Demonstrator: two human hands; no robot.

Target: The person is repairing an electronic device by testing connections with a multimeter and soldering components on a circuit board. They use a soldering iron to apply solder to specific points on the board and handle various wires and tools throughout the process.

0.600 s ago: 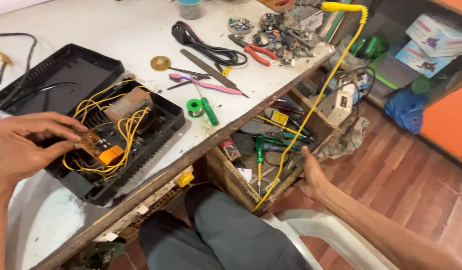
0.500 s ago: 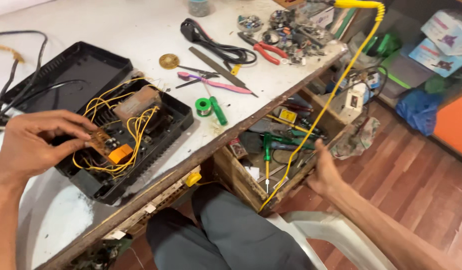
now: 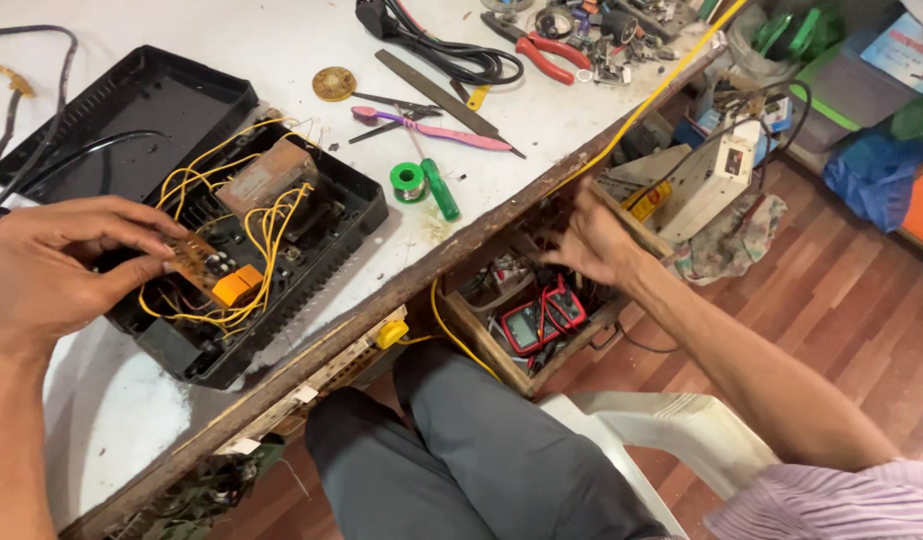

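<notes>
A small brown circuit board with an orange block component is pinched between the thumb and fingertips of the left hand, closed on its edge, just above the open black plastic device casing that lies on the white worktable. The board is tethered to the casing by a tangle of thin yellow wires running around a brown transformer. The right hand is spread open inside the wooden drawer under the table edge, fingers loose and blurred, nothing gripped, near a red-cased multimeter. With attention split between both sides, the board could be tugged too far and a yellow wire strained or torn from its solder joint. The drawer is crowded, so leads could be snagged or small items knocked out onto the wooden floor. A green-handled screwdriver and a solder spool lie near the table edge and could be brushed off.
</notes>
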